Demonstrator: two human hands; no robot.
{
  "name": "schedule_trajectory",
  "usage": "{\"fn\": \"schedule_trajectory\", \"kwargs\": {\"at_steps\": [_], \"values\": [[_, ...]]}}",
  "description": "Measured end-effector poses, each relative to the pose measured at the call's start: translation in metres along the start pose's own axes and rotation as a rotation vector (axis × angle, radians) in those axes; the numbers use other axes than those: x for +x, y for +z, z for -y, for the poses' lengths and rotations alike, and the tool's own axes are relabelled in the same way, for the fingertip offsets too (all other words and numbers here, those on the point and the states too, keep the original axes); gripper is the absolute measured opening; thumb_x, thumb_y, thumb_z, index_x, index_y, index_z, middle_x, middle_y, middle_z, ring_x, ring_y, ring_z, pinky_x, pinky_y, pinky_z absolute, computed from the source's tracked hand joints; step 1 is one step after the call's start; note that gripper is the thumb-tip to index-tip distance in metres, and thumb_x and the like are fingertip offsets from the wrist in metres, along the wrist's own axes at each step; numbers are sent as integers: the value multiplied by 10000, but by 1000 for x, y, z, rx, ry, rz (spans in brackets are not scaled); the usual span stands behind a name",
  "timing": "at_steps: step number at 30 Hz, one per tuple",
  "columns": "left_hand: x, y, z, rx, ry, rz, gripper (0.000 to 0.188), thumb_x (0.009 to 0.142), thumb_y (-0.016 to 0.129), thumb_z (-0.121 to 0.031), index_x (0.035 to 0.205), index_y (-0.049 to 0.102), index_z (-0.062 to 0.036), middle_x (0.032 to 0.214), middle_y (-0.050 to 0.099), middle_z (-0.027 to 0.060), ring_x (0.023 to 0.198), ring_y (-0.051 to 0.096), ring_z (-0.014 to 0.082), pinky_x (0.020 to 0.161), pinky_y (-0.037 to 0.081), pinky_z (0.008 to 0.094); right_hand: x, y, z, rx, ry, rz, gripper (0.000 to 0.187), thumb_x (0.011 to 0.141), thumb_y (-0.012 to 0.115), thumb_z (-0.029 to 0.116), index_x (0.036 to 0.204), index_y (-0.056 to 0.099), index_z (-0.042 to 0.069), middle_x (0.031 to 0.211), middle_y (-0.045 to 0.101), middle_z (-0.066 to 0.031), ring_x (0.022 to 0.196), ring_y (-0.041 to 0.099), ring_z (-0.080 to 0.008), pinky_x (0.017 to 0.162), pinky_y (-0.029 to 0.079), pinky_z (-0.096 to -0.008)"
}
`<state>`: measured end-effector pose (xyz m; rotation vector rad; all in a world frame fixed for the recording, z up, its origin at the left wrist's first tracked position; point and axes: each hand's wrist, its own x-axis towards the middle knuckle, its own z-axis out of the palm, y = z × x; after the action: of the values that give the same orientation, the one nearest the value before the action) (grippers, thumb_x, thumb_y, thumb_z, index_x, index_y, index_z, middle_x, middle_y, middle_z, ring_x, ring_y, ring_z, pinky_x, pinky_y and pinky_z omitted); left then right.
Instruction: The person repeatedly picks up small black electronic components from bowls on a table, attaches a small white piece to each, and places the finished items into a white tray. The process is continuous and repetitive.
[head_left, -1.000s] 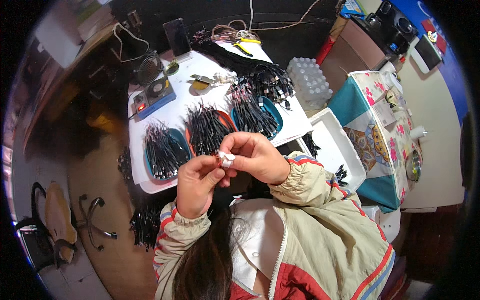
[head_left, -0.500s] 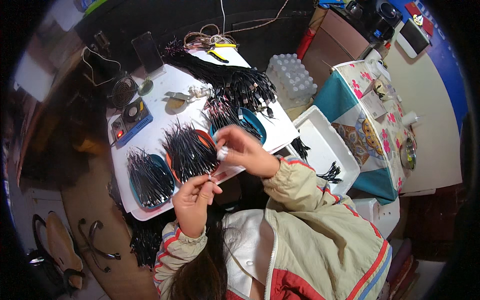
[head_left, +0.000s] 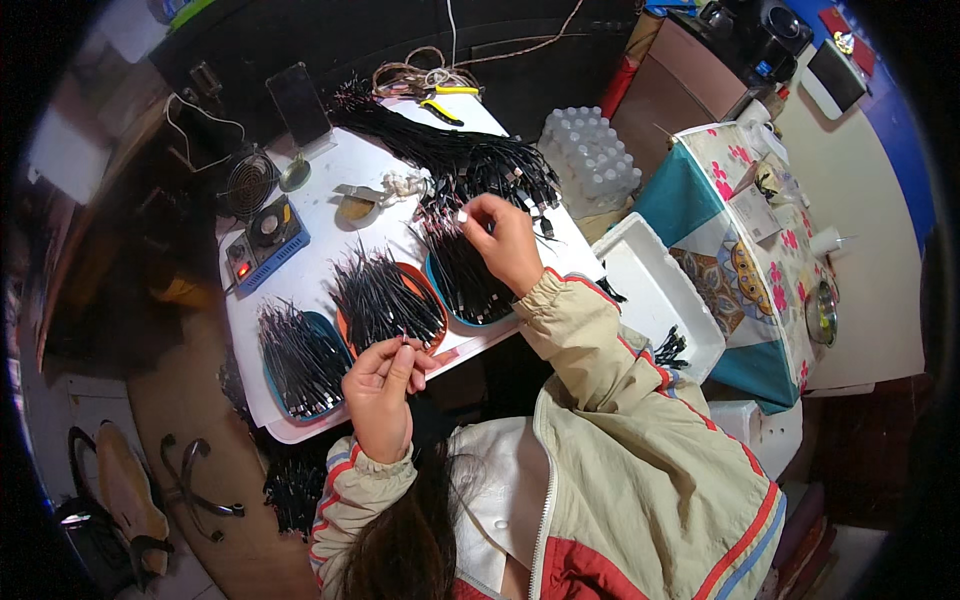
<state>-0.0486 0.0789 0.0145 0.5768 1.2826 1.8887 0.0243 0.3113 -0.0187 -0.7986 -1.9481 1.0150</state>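
Note:
At the front edge of the white table, my left hand (head_left: 383,390) has its thumb and forefinger pressed together. Whatever small thing is between them is too small to name. My right hand (head_left: 503,243) is curled over the wire ends of the right cable bundle (head_left: 462,270), with something white at a fingertip. I cannot tell whether it grips a cable. That bundle stands in a blue container (head_left: 433,275). Beside it, short black cables (head_left: 385,300) fill an orange container (head_left: 440,345). To the left, more black cables (head_left: 298,360) fill a blue-green container (head_left: 272,390).
A long heap of black cables (head_left: 450,150) lies at the back, near yellow-handled pliers (head_left: 442,112). A blue soldering unit (head_left: 268,240) with a red light stands at the left. Right of the table are a white foam box (head_left: 690,310) and packed clear bottles (head_left: 588,165).
My right hand has moved up and away from my left hand to the right cable bundle. My left hand has barely moved and keeps its pinch.

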Motion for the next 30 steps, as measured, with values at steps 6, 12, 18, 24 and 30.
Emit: {"fn": "schedule_trajectory", "kwargs": {"at_steps": [6,12,18,24,30], "values": [[6,13,-7,-176,101,-52,148,955,549,-41,1056,615,47,1022,679,197,939,674,263,880,542,358,-27,-26,62,100,-183,36,64,884,627,39,936,613,5,858,632,-47,707,566,-85,625,455,-231],[5,26,-15,-185,174,-82,197,955,563,-46,1105,630,63,1112,667,169,937,657,167,767,547,263,-91,-24,105,283,-54,417,89,906,612,45,950,593,-30,807,651,-67,705,619,-94,635,499,-240],[-9,31,-17,-172,109,-64,185,941,592,-50,1075,654,62,1051,696,139,805,647,109,683,509,222,-104,-23,107,185,-207,323,124,826,645,9,933,582,-2,820,620,-133,672,620,-267,578,483,-308],[-13,29,-16,-109,140,-59,178,928,610,-42,1069,648,61,1016,699,142,845,659,124,712,524,236,-106,-22,111,158,-225,314,135,820,662,7,935,591,3,826,628,-130,680,634,-263,588,496,-321],[-17,30,-16,-51,200,-53,178,938,601,-49,1069,640,65,953,696,108,816,659,131,742,535,241,-87,-38,118,268,-156,282,118,861,676,31,954,627,-22,815,636,-44,698,598,-77,616,474,-224]]}}
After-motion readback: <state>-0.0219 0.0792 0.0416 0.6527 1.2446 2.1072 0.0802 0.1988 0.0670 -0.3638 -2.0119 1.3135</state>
